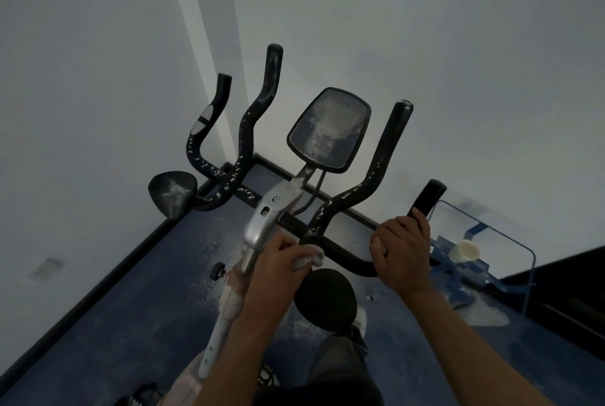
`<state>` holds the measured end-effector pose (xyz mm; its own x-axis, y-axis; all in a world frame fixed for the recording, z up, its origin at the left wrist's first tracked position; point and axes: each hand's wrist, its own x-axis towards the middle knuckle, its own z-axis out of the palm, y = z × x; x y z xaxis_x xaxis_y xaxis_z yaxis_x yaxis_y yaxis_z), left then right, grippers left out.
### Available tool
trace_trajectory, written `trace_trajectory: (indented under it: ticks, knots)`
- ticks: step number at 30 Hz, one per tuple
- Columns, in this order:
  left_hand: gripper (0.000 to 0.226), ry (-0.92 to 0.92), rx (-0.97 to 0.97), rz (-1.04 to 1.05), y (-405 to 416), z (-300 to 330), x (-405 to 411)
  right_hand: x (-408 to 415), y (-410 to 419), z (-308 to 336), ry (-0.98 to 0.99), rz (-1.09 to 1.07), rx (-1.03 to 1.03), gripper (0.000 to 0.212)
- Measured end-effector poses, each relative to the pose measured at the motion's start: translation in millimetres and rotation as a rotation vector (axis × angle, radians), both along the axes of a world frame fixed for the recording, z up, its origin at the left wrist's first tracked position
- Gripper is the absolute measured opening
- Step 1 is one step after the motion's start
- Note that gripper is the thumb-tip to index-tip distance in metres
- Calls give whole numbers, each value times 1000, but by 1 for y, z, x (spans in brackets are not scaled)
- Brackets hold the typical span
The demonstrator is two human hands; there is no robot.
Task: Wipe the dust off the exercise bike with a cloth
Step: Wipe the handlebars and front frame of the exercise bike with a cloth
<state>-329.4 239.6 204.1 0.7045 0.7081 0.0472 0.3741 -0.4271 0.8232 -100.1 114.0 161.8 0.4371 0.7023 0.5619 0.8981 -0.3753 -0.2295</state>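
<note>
the picture is dim and grey-blue, with low contrast throughout. the brightest part is the pale plaster wall (425,29) toward 12 and 1 o'clock, lit softly and evenly; a lighter vertical band runs down toward 11 o'clock. the dark blue speckled floor (131,307) falls into gloom toward 7 o'clock, and the corner at 4 o'clock is nearly black. wide-angle distortion bends straight edges near the frame borders. detail is soft overall, slightly smeared at the edges, with no hard shadows or glare.

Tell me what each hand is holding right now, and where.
Left hand grips a bunched cloth, pressed against the handlebar near the stem. Right hand clasps the handlebar's right grip.
</note>
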Motion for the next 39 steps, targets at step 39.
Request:
trace_trajectory:
  ticks: [39]
  knots:
    - [10, -43, -10, 16, 4, -12, 19, 1, 1, -2, -4, 0, 0, 28]
